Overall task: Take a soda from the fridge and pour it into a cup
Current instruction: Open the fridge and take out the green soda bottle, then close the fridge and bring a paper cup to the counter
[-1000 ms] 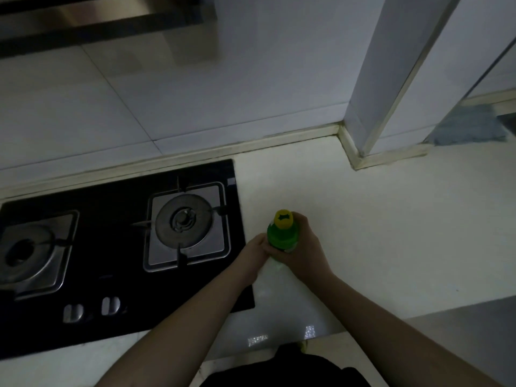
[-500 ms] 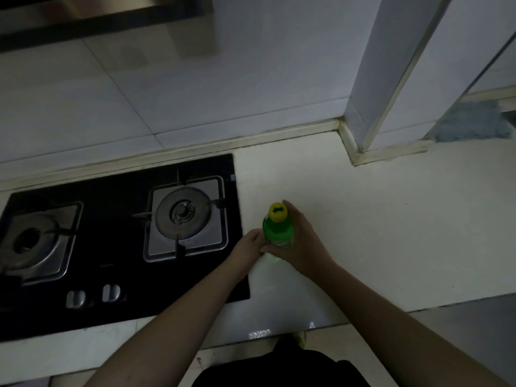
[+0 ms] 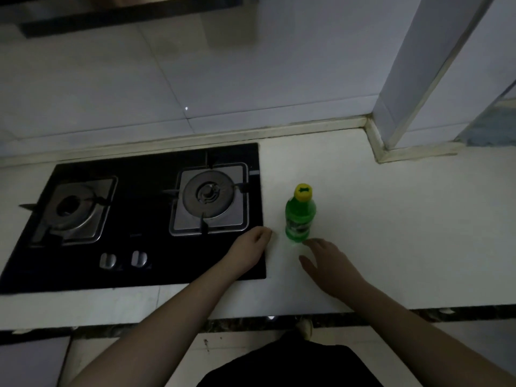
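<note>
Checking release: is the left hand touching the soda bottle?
Apart. The head view shows bare counter between the left hand and the soda bottle.

Green soda bottle (image 3: 300, 217) stands upright on white counter (image 3: 391, 219), cap on. Bare counter right of bottle and behind it to tiled wall. Black gas hob (image 3: 145, 219) close on left. White pillar (image 3: 424, 74) blocks far right corner. Left hand (image 3: 251, 247) and right hand (image 3: 329, 263) flank bottle's near side, narrow gap between.
</note>
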